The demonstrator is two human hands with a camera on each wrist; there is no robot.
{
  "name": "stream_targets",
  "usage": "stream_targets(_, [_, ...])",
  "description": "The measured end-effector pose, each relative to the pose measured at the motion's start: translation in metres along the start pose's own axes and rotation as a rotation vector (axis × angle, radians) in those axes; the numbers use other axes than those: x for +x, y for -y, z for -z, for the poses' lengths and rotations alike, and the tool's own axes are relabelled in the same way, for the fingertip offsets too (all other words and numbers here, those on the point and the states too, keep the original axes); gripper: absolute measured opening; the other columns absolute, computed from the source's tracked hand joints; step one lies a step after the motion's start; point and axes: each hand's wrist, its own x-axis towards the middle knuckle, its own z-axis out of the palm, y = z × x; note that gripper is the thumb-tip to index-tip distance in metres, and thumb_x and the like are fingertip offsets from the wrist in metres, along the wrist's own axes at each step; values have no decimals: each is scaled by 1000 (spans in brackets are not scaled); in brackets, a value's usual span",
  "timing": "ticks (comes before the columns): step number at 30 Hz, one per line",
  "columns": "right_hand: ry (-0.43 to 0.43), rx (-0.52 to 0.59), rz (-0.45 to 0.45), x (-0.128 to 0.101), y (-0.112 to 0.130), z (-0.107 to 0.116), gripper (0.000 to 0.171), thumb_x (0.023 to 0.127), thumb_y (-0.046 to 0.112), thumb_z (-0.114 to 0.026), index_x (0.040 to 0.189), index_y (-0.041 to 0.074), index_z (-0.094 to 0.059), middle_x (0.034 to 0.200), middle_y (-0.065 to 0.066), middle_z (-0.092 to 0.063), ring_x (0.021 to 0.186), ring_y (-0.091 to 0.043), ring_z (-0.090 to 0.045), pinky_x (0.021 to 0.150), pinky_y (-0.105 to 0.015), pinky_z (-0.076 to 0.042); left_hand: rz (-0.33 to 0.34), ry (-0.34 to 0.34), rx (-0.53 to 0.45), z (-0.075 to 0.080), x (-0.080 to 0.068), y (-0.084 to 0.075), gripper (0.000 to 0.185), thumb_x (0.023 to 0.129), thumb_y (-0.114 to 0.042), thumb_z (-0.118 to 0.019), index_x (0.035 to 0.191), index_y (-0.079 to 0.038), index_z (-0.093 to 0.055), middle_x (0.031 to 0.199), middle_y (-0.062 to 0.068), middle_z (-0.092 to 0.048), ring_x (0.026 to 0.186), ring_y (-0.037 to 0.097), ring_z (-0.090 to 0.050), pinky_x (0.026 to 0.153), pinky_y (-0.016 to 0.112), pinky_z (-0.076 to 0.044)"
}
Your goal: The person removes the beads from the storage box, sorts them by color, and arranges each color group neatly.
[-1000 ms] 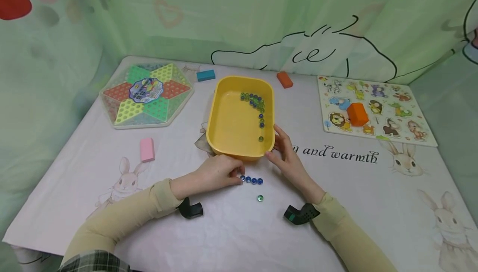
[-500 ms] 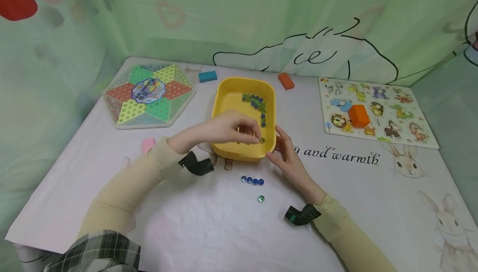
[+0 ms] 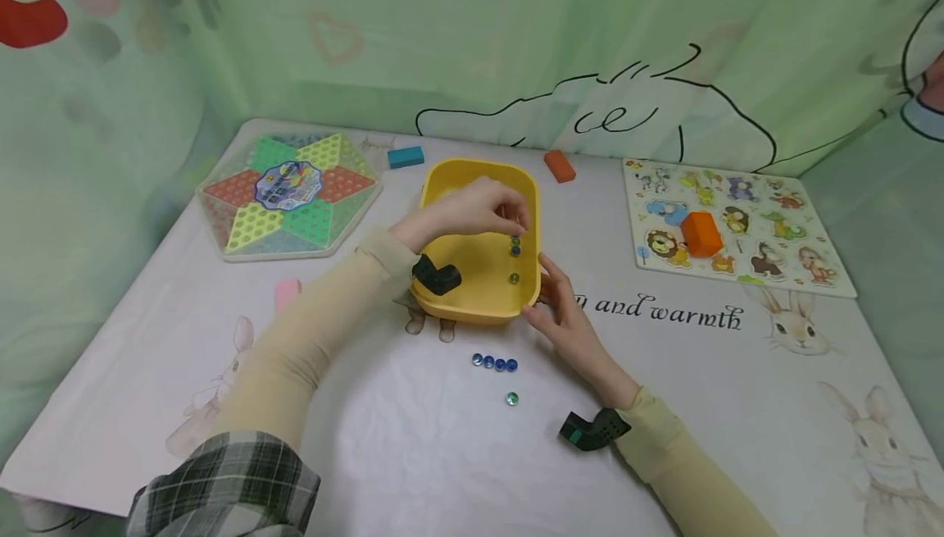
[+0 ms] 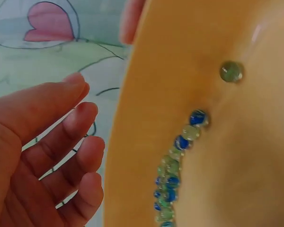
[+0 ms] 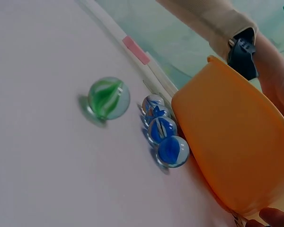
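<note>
My left hand (image 3: 479, 207) hovers over the yellow basin (image 3: 479, 313), its fingers loosely bent and nothing between them in the left wrist view. Below it, green and blue glass marbles (image 4: 181, 142) line the basin's right inner side, partly hidden by the hand in the head view. One green marble (image 4: 231, 71) lies apart from them, nearer the front. At the basin's near right corner, my right hand (image 3: 571, 328) holds the outside with thumb and fingers. On the cloth before the basin sit a row of several blue marbles (image 3: 501, 365) and a single green-swirled marble (image 5: 108, 98).
A star-patterned game board (image 3: 288, 197) lies at back left, with a pink block (image 3: 287, 294) in front. Behind the basin are a blue block (image 3: 406, 157) and an orange-red block (image 3: 560, 166). An animal puzzle board (image 3: 745, 225) at right carries an orange block (image 3: 701, 234).
My left hand has lifted from the left end of the blue marble row and moved forward over the basin toward its far right. The right hand stays at the corner.
</note>
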Motion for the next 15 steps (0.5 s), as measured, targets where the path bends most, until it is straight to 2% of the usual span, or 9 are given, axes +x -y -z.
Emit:
stream_targets(8, [8, 3, -3, -1, 1, 0, 72, 93, 14, -53, 148, 28, -7, 145, -19, -31, 127, -37, -39, 105, -59, -22, 1, 128, 81, -14, 13, 10, 9, 87, -18, -65, 92, -11, -66, 86, 0, -61, 81, 13, -49, 72, 20, -41])
stream_targets(15, [6, 8, -2, 0, 0, 0, 72, 93, 14, -53, 148, 28, -8, 144, -20, -32, 126, -37, -39, 106, -58, -22, 27, 263, 127, -28, 18, 9, 6, 85, -12, -65, 91, -10, -66, 88, 0, -60, 84, 13, -49, 76, 21, -41])
